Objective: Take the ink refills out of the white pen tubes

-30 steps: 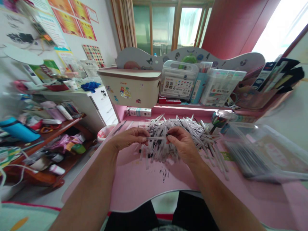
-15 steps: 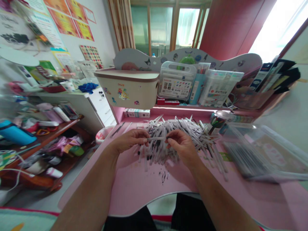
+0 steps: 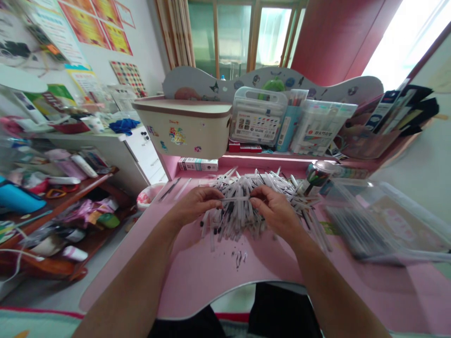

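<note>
My left hand [image 3: 196, 204] and my right hand [image 3: 276, 209] pinch the two ends of one thin white pen [image 3: 235, 199], held level just above a big heap of white pens with black tips [image 3: 268, 195] on the pink desk [image 3: 197, 272]. Both hands have their fingers closed on the pen. Small black caps or bits [image 3: 239, 257] lie scattered on the desk in front of the heap.
A clear plastic box [image 3: 380, 220] with dark pens stands at the right. A beige bin [image 3: 185, 126], marker cases [image 3: 259, 117] and a small tin [image 3: 317, 174] sit behind the heap. Cluttered shelves [image 3: 59, 188] are to the left.
Both hands have stayed on the same pen. The right hand has shifted slightly up and to the right; the view has tilted a little.
</note>
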`<state>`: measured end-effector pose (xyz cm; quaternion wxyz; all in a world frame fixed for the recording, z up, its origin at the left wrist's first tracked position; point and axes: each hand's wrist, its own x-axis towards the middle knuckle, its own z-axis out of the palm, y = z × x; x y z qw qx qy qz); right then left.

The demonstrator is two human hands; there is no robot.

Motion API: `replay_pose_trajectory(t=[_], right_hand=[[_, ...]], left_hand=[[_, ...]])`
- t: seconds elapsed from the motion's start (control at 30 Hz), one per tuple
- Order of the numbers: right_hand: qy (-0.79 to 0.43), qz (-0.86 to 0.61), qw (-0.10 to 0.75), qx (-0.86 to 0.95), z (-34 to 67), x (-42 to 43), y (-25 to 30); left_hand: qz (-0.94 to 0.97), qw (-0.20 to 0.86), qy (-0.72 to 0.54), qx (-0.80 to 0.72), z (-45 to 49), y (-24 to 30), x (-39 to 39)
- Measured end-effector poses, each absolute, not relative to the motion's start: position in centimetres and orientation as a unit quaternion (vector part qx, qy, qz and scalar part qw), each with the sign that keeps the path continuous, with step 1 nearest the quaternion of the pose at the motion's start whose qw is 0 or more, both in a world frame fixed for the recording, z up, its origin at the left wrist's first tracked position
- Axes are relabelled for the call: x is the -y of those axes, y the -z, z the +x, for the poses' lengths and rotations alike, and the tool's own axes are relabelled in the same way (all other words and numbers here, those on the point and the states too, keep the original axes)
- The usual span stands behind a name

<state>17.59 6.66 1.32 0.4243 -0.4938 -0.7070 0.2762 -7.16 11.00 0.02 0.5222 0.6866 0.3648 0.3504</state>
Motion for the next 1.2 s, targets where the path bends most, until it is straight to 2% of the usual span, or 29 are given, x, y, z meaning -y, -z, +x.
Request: replay_pose_trajectory(t=[0.17,0.37,0.47,0.63,0.87,1.07,1.2], right_hand=[[-0.247,-0.442,0.416,0.756,18.5,-6.4,-3.1],[-0.314,-0.383,0.456,0.739,19.2,-7.0,-3.0],[-0.294,-0.414,0.427,0.748,19.3,-7.2,-2.7],[-0.167,-0.464,0.411,0.767,18.9,-7.4,-1.5],[-0.261,-0.452,0.422,0.741,19.1,-7.0,-0.8],[-0.202,-0.402,0.443,0.776,19.1,-7.1,-0.9],[-0.212,-0.41,0.432,0.775,19.1,-7.1,-0.9]], left_hand=[[0.698,0.54,-0.329,-0.338,-7.0,-0.5,-10.5],[0.709,0.575,-0.249,-0.323,-7.1,-0.5,-10.3],[0.711,0.556,-0.277,-0.331,-6.8,-0.3,-10.3],[0.725,0.508,-0.312,-0.344,-5.9,0.0,-10.2],[0.723,0.489,-0.327,-0.362,-5.6,-0.3,-10.1],[0.731,0.477,-0.325,-0.364,-5.8,-0.2,-10.2],[0.734,0.477,-0.319,-0.363,-5.9,0.3,-10.3]])
